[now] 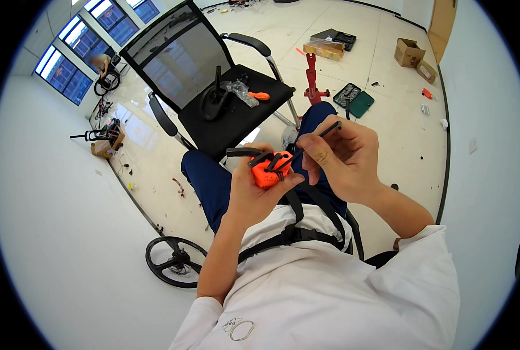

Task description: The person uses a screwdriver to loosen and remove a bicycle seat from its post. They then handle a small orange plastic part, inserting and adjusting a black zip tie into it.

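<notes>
My left hand point(251, 192) is closed round an orange hex key holder point(264, 175), above my lap. Several black L-shaped hex keys stick out of the holder, the largest pointing to the left. A single black hex key point(331, 129) is pinched between the thumb and fingers of my right hand point(347, 160), just right of the holder. Its short bent end shows above my fingers, while part of its length is hidden by them. The two hands are close together but apart.
A black office chair point(236, 111) faces me, carrying a bicycle saddle point(215, 102), clear plastic wrap and an orange-handled tool point(260, 95). A red stand point(313, 81), green tool case point(354, 99), cardboard box point(408, 53) and steering wheel point(175, 261) are on the floor. Another person point(102, 64) sits far left.
</notes>
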Action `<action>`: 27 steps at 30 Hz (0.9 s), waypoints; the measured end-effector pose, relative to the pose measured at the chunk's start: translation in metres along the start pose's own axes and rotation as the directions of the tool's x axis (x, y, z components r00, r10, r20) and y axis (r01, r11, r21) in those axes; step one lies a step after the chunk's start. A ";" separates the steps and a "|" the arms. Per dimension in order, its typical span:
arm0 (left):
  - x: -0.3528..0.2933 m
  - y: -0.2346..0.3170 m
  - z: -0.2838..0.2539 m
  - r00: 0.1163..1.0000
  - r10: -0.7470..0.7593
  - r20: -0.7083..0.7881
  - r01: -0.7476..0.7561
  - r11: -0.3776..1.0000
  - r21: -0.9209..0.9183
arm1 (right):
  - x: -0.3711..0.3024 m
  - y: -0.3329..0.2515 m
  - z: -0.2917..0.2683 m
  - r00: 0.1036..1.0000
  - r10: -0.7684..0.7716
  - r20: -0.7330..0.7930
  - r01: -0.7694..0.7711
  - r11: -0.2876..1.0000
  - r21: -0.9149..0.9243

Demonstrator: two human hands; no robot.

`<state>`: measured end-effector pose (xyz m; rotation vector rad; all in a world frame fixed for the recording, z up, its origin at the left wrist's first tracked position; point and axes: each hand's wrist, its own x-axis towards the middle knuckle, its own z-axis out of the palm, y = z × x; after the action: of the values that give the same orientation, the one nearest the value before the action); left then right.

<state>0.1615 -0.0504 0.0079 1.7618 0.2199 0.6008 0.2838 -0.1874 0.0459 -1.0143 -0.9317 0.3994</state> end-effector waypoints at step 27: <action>-0.002 0.003 -0.004 0.979 -0.126 0.159 0.134 0.990 -0.042 | 0.007 -0.003 -0.015 0.956 -0.214 0.199 0.259 0.938 -0.233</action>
<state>0.1574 -0.0490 0.0106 1.7194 0.2065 0.3695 0.2992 -0.1923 0.0488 -1.0975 -1.2712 0.1652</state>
